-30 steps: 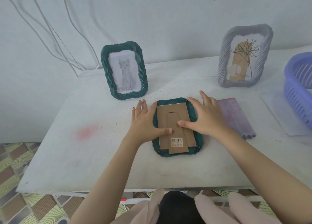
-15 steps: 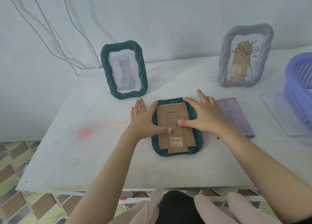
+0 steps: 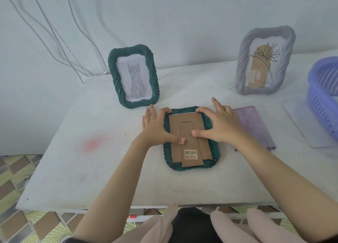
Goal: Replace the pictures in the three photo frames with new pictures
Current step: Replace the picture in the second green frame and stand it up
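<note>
A green photo frame [image 3: 215, 154] lies face down at the table's middle, its brown cardboard back [image 3: 190, 147] with a barcode sticker facing up. My left hand [image 3: 157, 127] rests on its left edge, index finger at the top left corner, thumb pressing the cardboard. My right hand [image 3: 222, 124] covers the right edge, index finger at the top right corner, thumb on the cardboard. A second green frame [image 3: 133, 76] with a cat picture stands at the back left. A grey frame [image 3: 265, 59] with a plant drawing stands at the back right.
A purple sheet [image 3: 256, 127] lies on the white table [image 3: 91, 169] just right of my right hand. A blue plastic basket [image 3: 323, 89] sits at the right edge on a white sheet [image 3: 303, 129]. White cables [image 3: 54, 32] run along the wall behind. Tiled floor shows at the left.
Both hands slid up the lying frame: the index fingers now reach its top corners, thumbs higher on the cardboard back. The frames have not moved.
</note>
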A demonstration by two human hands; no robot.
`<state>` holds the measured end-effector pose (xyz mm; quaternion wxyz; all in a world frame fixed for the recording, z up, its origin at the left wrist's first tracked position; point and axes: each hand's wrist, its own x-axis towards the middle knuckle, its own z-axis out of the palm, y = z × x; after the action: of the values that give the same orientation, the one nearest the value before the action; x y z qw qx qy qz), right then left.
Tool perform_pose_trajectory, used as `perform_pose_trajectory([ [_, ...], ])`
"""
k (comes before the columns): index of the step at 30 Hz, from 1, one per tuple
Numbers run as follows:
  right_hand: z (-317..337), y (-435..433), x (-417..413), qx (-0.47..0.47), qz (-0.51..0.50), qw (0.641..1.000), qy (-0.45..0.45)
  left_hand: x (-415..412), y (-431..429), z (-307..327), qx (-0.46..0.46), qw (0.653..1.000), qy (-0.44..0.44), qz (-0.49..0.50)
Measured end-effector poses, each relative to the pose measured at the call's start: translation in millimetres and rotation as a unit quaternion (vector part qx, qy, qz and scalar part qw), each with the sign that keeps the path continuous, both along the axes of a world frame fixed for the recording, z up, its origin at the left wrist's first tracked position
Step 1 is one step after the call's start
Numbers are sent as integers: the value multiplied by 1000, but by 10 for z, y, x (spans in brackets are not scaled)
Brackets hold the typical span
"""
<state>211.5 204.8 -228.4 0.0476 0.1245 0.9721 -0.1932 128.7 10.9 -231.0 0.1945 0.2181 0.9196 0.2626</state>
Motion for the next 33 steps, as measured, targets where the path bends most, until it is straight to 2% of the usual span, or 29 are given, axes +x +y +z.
perform_pose_trajectory([
  [10,12,-33,43,-13,-13,1000,15,105,-46,6,29,1000,8,8],
  [13,-2,-58,75,-12,-21,999,26,196,-71,-6,69,997,29,-22],
  [16,-26,-110,129,-10,4,994,105,325,-95,-60,136,984,99,-59],
  [19,-57,-157,217,-16,85,979,185,435,-106,-143,154,966,192,-85],
  [21,-65,-158,299,-37,112,976,182,485,-141,-144,144,962,212,-92],
  [25,-41,-27,495,-52,130,981,132,537,-283,-53,111,968,185,-132],
  [33,88,112,716,-68,168,983,44,507,-390,156,-76,961,97,-248],
])
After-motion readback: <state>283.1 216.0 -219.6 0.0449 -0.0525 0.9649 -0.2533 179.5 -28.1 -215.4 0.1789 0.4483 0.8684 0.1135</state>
